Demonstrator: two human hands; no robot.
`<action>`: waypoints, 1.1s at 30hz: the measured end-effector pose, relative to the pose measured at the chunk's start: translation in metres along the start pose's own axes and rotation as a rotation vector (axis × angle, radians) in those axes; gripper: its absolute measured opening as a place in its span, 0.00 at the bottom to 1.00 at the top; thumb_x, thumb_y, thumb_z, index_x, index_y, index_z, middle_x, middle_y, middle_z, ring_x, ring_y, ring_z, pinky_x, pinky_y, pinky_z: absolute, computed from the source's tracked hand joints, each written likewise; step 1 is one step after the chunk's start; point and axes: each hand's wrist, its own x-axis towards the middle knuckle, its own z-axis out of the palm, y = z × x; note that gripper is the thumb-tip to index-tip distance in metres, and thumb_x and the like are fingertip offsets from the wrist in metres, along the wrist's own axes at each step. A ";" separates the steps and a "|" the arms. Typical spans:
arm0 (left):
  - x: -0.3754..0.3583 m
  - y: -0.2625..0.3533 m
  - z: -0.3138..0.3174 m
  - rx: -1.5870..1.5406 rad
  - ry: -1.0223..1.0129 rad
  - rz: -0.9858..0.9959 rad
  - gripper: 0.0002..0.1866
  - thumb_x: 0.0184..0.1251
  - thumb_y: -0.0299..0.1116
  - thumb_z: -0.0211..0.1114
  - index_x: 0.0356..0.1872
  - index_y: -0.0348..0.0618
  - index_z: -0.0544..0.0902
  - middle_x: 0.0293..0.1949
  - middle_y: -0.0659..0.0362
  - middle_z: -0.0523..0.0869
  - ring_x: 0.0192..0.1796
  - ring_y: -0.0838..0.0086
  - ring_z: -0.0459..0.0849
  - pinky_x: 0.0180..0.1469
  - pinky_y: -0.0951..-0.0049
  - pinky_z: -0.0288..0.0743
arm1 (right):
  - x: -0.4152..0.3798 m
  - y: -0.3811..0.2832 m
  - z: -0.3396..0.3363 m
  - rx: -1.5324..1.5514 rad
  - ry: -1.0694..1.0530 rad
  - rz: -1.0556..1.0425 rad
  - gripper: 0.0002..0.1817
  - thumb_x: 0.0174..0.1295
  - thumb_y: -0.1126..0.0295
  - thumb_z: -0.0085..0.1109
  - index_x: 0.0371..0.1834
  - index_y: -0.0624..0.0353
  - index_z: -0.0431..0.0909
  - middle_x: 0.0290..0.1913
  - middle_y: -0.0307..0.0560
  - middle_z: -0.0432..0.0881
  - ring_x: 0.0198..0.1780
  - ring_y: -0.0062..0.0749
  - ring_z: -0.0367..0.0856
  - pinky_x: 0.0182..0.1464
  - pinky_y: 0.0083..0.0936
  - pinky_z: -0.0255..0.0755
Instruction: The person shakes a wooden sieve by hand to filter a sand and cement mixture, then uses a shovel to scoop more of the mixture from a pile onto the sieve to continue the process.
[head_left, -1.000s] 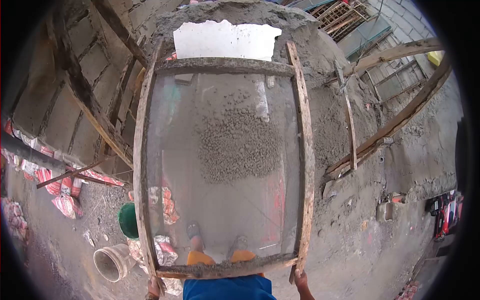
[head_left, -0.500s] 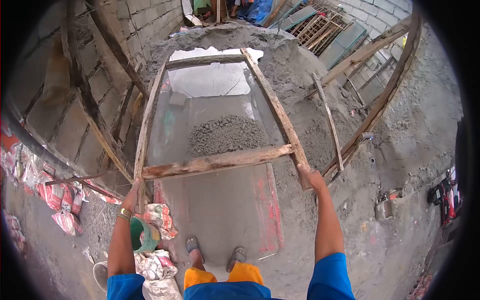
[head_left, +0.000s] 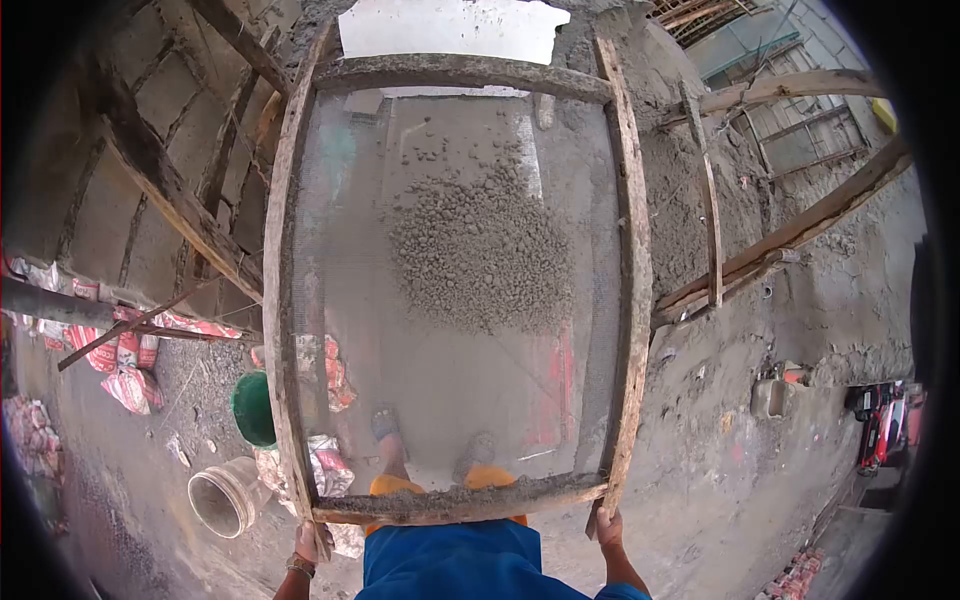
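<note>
A long wooden-framed mesh screen lies in front of my body, its near crossbar close to my waist. My left hand is closed round the frame's near left handle end, and my right hand grips the near right one. On the mesh, a heap of coarse grey grains is spread about the middle and upper part. Through the mesh show my sandalled feet and a board with red paint. Past the far crossbar lies a white sheet.
A green bucket and a whitish bucket stand at the left, beside red and white sacks. Wooden poles slant at the left, others at the right. A red machine is at the far right.
The frame has come toward my body with both hands, which are now low beside my waist. The grains have slid and spread nearer on the mesh.
</note>
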 end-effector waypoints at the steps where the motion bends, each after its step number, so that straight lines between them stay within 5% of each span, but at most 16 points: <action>1: -0.006 -0.006 -0.003 -0.008 0.004 0.024 0.34 0.58 0.68 0.55 0.37 0.40 0.75 0.21 0.55 0.78 0.20 0.67 0.80 0.22 0.68 0.77 | -0.002 0.001 0.002 -0.010 -0.008 0.019 0.32 0.57 0.50 0.63 0.56 0.64 0.71 0.44 0.41 0.77 0.46 0.25 0.74 0.50 0.27 0.70; 5: 0.043 0.021 0.009 -0.017 -0.012 -0.009 0.33 0.61 0.67 0.53 0.34 0.39 0.76 0.20 0.55 0.78 0.18 0.69 0.78 0.21 0.70 0.75 | 0.048 -0.018 0.025 -0.017 0.007 -0.037 0.30 0.59 0.50 0.61 0.57 0.63 0.71 0.45 0.43 0.79 0.47 0.27 0.75 0.50 0.26 0.70; 7: 0.081 0.102 0.066 0.069 -0.017 0.037 0.32 0.65 0.67 0.47 0.34 0.43 0.77 0.19 0.58 0.79 0.15 0.71 0.76 0.16 0.73 0.72 | 0.119 -0.062 0.044 -0.216 0.063 -0.154 0.29 0.62 0.52 0.58 0.55 0.67 0.73 0.45 0.55 0.81 0.48 0.36 0.79 0.52 0.32 0.71; 10: 0.092 0.236 0.150 0.206 0.044 0.032 0.33 0.60 0.73 0.48 0.26 0.50 0.75 0.15 0.63 0.75 0.13 0.74 0.74 0.15 0.75 0.68 | 0.182 -0.219 0.059 -0.336 0.128 -0.082 0.40 0.55 0.37 0.58 0.51 0.70 0.77 0.44 0.64 0.81 0.49 0.48 0.81 0.53 0.35 0.70; 11: 0.119 0.258 0.154 0.141 0.063 0.182 0.32 0.58 0.73 0.49 0.25 0.51 0.74 0.14 0.64 0.74 0.12 0.75 0.73 0.13 0.76 0.66 | 0.202 -0.260 0.056 -0.365 0.150 -0.081 0.42 0.53 0.35 0.59 0.51 0.71 0.77 0.43 0.63 0.82 0.48 0.47 0.81 0.52 0.34 0.70; 15: 0.078 0.368 0.191 0.221 -0.050 0.092 0.34 0.55 0.75 0.51 0.25 0.50 0.74 0.14 0.64 0.73 0.12 0.76 0.72 0.13 0.77 0.66 | 0.214 -0.381 0.038 -0.327 0.091 -0.101 0.46 0.51 0.32 0.58 0.51 0.71 0.77 0.42 0.58 0.82 0.44 0.40 0.81 0.48 0.31 0.72; 19: 0.065 0.305 0.171 0.206 0.035 0.083 0.33 0.59 0.74 0.48 0.25 0.50 0.75 0.14 0.63 0.76 0.12 0.76 0.73 0.14 0.75 0.70 | 0.173 -0.329 0.045 -0.357 0.167 -0.183 0.46 0.50 0.32 0.59 0.49 0.73 0.78 0.42 0.62 0.82 0.45 0.42 0.81 0.50 0.32 0.72; 23: 0.074 0.119 0.083 0.108 0.076 0.016 0.37 0.59 0.75 0.44 0.30 0.45 0.75 0.17 0.57 0.76 0.16 0.69 0.75 0.18 0.72 0.71 | 0.136 -0.124 0.035 -0.350 0.087 -0.078 0.40 0.56 0.40 0.60 0.53 0.71 0.74 0.44 0.63 0.81 0.49 0.49 0.81 0.53 0.36 0.71; 26: 0.042 -0.007 0.021 -0.021 0.032 0.051 0.34 0.63 0.71 0.43 0.34 0.46 0.75 0.19 0.57 0.76 0.16 0.69 0.76 0.18 0.70 0.74 | 0.084 -0.028 0.018 -0.117 -0.027 -0.073 0.31 0.59 0.54 0.63 0.56 0.69 0.71 0.47 0.50 0.81 0.49 0.31 0.79 0.52 0.29 0.71; 29: 0.021 -0.032 0.020 -0.059 0.063 0.119 0.36 0.62 0.72 0.42 0.34 0.44 0.74 0.18 0.58 0.75 0.16 0.69 0.76 0.19 0.69 0.75 | 0.073 -0.007 0.019 -0.011 -0.019 -0.142 0.30 0.58 0.55 0.64 0.56 0.68 0.71 0.46 0.47 0.80 0.48 0.27 0.77 0.52 0.28 0.70; 33: 0.068 0.044 0.067 -0.027 0.146 0.028 0.34 0.63 0.70 0.46 0.29 0.44 0.75 0.16 0.58 0.75 0.16 0.71 0.76 0.17 0.72 0.72 | 0.156 -0.045 0.036 -0.278 0.069 -0.146 0.35 0.58 0.45 0.60 0.51 0.71 0.74 0.44 0.59 0.82 0.48 0.46 0.81 0.51 0.34 0.71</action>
